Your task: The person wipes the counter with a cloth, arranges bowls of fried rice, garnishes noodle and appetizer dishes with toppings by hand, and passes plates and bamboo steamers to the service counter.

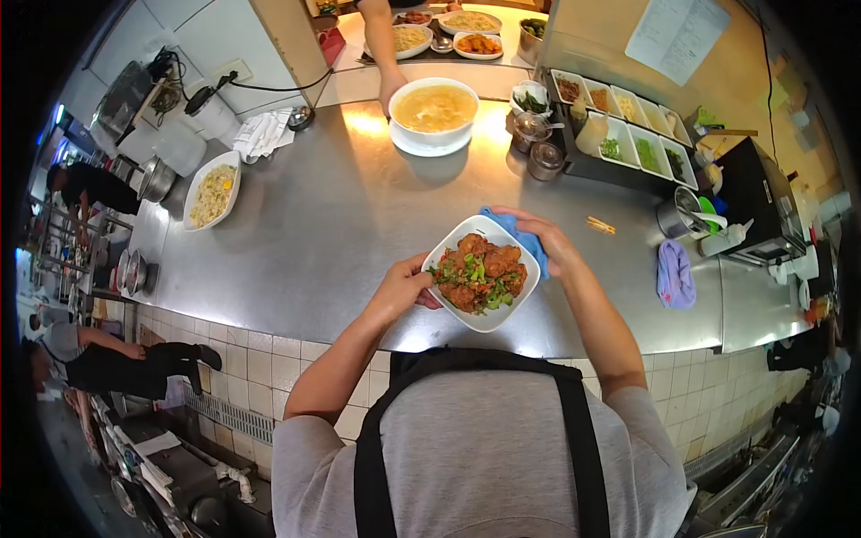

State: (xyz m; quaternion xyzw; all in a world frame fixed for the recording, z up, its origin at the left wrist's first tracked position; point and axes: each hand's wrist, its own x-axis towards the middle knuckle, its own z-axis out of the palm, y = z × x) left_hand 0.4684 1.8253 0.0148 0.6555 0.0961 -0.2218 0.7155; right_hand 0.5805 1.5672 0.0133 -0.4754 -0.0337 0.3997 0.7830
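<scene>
A white square bowl (439,302) of browned fried pieces topped with chopped greens is held over the near edge of the steel counter. My left hand (405,289) grips its left rim, thumb on top and fingers beneath. At the upper right rim, my right hand (544,240) presses a blue cloth (527,235) against the bowl. Farther ahead, another person's hand (391,90) reaches through the pass and touches a large white soup bowl (434,106), which sits on a white plate (421,146).
On the steel counter (314,233), an oval dish of fried rice (213,193) lies left. Topping trays (619,148), sauce jars (545,161), a purple cloth (674,273) and a small oven (762,202) occupy the right. Filled dishes (477,45) stand beyond the pass. Co-workers (117,359) are at left.
</scene>
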